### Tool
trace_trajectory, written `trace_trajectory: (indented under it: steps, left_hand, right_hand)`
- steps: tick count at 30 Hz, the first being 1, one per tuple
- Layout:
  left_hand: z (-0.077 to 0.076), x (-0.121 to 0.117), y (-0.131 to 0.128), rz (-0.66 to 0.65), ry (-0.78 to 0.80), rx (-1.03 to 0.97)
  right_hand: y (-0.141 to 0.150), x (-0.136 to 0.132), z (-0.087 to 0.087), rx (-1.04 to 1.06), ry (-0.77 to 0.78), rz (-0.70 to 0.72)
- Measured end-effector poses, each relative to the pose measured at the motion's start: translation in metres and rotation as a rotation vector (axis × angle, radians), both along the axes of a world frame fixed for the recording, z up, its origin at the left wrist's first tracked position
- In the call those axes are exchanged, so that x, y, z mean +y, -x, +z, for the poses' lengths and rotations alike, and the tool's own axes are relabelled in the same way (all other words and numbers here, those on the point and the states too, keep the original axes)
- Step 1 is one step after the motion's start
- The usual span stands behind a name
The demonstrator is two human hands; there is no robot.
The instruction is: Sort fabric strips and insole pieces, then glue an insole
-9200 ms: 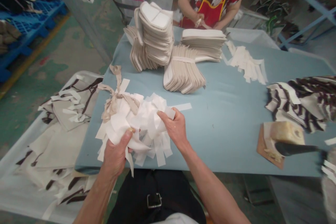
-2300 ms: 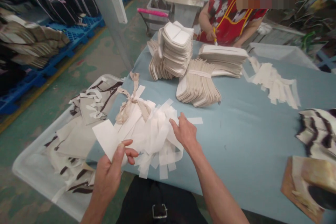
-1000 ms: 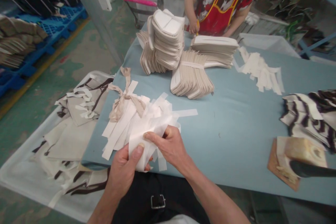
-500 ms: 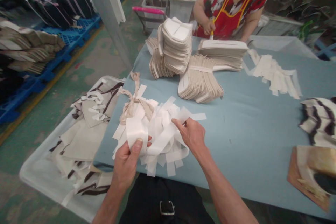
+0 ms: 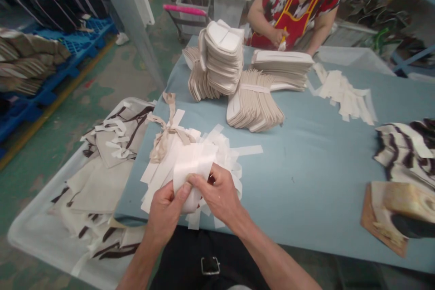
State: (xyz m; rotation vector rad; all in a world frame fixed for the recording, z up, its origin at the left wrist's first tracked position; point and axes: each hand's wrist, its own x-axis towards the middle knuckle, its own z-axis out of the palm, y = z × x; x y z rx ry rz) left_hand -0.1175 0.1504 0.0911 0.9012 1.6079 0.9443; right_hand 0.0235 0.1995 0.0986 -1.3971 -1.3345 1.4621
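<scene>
My left hand (image 5: 168, 210) is closed on white strips (image 5: 195, 158), its thumb pressed on their face. My right hand (image 5: 220, 190) pinches the same strips from the other side, the two thumbs almost touching. The held strips look smooth, slightly glossy and bent; whether they are paper or fabric I cannot tell. Beneath and behind them a loose pile of similar white strips (image 5: 222, 147) lies on the blue-covered table (image 5: 299, 158). A knotted beige cloth strip (image 5: 171, 129) rests on the pile's left part.
Bundled beige padded pieces (image 5: 254, 104) and a tall stack (image 5: 222, 63) stand at the back. More white strips (image 5: 343, 93) lie far right, with striped pieces (image 5: 404, 149) and a tape dispenser-like block (image 5: 401, 210) nearer. A bin (image 5: 23, 231) of cut pieces is left. A person (image 5: 288, 13) works opposite.
My right hand has come from the pile's right side to the strips in my left hand, and both now grip them. Earlier the hands alternated between apart and together. The view has shifted slightly.
</scene>
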Motion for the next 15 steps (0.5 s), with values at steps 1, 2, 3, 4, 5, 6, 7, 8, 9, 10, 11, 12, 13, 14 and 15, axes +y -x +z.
trace_trajectory:
  steps: [1,2,3,4,5,6,7,8,9,10,11,12,13,14,15]
  left_hand:
    - [-0.003,-0.001,-0.001,0.028,0.002,-0.008]
    - [-0.006,-0.001,-0.001,0.054,0.003,-0.026]
    - [-0.01,-0.002,-0.002,0.076,0.004,-0.048]
    - [-0.014,-0.003,-0.002,0.096,0.003,-0.067]
    - [-0.018,-0.003,-0.001,0.116,-0.002,-0.082]
    - [-0.021,-0.003,0.0,0.136,-0.008,-0.093]
    - [-0.024,-0.003,0.001,0.15,-0.015,-0.105]
    - [-0.025,-0.003,0.002,0.159,-0.018,-0.118]
    - [-0.027,-0.002,0.003,0.16,-0.016,-0.131]
    - [-0.027,-0.001,0.003,0.154,-0.011,-0.141]
    - [-0.026,0.0,0.003,0.141,-0.007,-0.144]
    - [-0.024,0.001,0.002,0.121,-0.006,-0.143]
    - [-0.022,0.002,0.001,0.094,-0.01,-0.143]
    - [-0.019,0.002,-0.001,0.063,-0.018,-0.146]
    - [-0.017,0.003,-0.004,0.027,-0.026,-0.156]
  right_hand:
    - [0.0,0.0,-0.003,-0.062,-0.01,-0.028]
    - [-0.001,0.001,-0.007,-0.112,-0.011,-0.047]
    - [-0.002,0.002,-0.01,-0.139,-0.005,-0.059]
    - [-0.004,0.003,-0.014,-0.14,0.004,-0.065]
    - [-0.006,0.004,-0.017,-0.126,0.009,-0.072]
    - [-0.009,0.005,-0.02,-0.113,0.008,-0.089]
    - [-0.012,0.007,-0.023,-0.11,0.003,-0.114]
    - [-0.015,0.009,-0.025,-0.12,-0.002,-0.142]
    - [-0.018,0.011,-0.027,-0.134,-0.005,-0.163]
    - [-0.021,0.013,-0.029,-0.145,-0.003,-0.174]
    - [-0.023,0.015,-0.03,-0.139,0.004,-0.172]
    - [-0.025,0.016,-0.031,-0.121,0.014,-0.161]
    - [-0.026,0.016,-0.031,-0.101,0.024,-0.153]
    - [-0.026,0.017,-0.032,-0.088,0.031,-0.154]
    - [-0.025,0.016,-0.032,-0.086,0.034,-0.169]
